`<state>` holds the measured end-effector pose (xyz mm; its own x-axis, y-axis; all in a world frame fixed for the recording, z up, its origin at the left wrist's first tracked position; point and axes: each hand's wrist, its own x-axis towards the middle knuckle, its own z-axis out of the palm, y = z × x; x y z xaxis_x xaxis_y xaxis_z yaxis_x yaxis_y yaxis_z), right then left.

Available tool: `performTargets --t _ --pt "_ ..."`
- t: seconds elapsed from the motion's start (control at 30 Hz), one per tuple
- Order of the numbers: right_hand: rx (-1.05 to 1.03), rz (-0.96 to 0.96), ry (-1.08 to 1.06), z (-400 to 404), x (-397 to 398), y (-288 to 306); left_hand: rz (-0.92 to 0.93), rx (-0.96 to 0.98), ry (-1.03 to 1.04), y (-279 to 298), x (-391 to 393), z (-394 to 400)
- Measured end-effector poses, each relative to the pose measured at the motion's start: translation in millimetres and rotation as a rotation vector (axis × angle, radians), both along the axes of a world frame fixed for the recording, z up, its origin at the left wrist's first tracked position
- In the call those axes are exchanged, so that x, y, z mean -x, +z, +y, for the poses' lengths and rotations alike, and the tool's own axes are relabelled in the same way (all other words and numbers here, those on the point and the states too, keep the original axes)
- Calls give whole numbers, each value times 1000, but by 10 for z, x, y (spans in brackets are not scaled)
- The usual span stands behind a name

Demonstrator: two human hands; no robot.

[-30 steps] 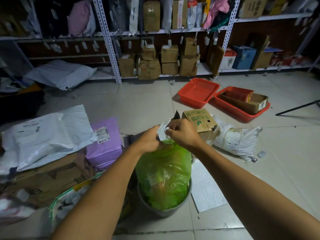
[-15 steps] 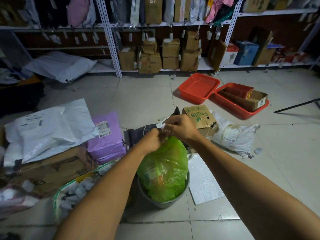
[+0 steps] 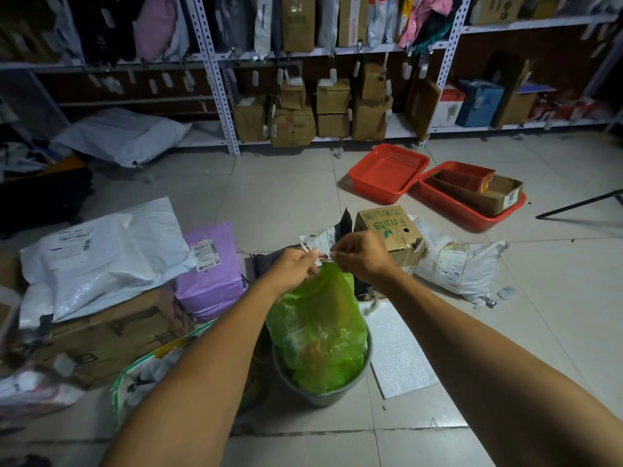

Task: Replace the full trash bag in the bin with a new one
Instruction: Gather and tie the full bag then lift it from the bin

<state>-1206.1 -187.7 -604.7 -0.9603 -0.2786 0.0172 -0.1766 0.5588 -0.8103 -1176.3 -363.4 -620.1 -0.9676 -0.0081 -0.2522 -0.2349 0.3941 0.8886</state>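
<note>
A full, translucent green trash bag (image 3: 320,332) stands in a round grey bin (image 3: 365,357) on the tiled floor, bulging well above the rim. Its top is gathered into a neck. My left hand (image 3: 293,266) pinches that neck from the left. My right hand (image 3: 362,256) pinches it from the right, with a thin strip of the bag stretched between the two hands. Both hands are held just above the bag, close together. No new bag shows in the head view.
A "Fruits" cardboard box (image 3: 391,232) and a white sack (image 3: 462,264) lie behind the bin. A white sheet (image 3: 397,352) lies at its right. Purple (image 3: 210,271) and white parcels (image 3: 101,257) pile up at the left. Red baskets (image 3: 387,171) and shelving stand farther back.
The bag's neck has been drawn tighter and my hands have moved slightly apart, pulling the strip between them. The bag stays in the bin.
</note>
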Motion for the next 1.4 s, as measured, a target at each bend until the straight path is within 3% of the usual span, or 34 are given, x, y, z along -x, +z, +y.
performTargets --t 0.13,0.23,0.33,0.47,0.83,1.03,1.2,1.4 --pt "88 -126 -19 -12 -86 -78 2 -131 122 4 14 -43" --pt "94 -176 98 -103 -142 -84 27 -140 159 28 -4 -78" --pt "93 -162 127 -217 -180 -81 69 -75 124 52 -17 -108" --pt "-43 18 145 -296 -180 -65 107 92 43 94 -22 -181" --pt "-62 44 31 -428 -168 -272 215 306 28 84 -126 -211" --pt "71 -67 22 -410 -193 -313 216 184 103 47 -201 -227" --pt "360 -229 -140 -376 -197 -240 206 122 152 29 -224 -233" --pt "488 -285 -188 -334 -197 -164 196 98 178 53 -231 -221"
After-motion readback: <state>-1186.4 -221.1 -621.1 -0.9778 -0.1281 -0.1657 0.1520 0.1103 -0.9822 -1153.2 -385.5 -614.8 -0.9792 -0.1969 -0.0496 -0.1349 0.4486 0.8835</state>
